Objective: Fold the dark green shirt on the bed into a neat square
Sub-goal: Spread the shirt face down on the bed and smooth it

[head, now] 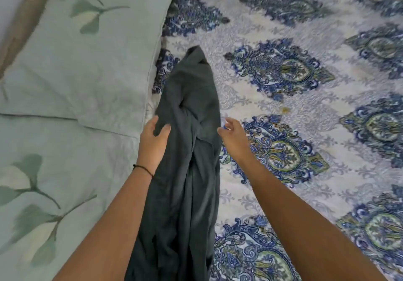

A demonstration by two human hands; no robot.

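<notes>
Lengthwise, the dark green shirt (187, 150) is stretched in a bunched, wrinkled strip across the bed (250, 110), running from the lower edge of the view up towards the pillows; it is not yet folded. Its left edge is gripped by the left hand (152, 141), with the thumb laid over the cloth and the other fingers (152, 122) curled behind it. A thin dark band (142, 169) is worn on that wrist. The right hand (233, 135) is held just beside the shirt's right edge, its fingers (229, 122) loosely spread and holding nothing; whether the cloth is touched cannot be told. Two pale green leaf-printed pillows (87, 62) are seen on the left, on the blue patterned bedspread (305, 73).
</notes>
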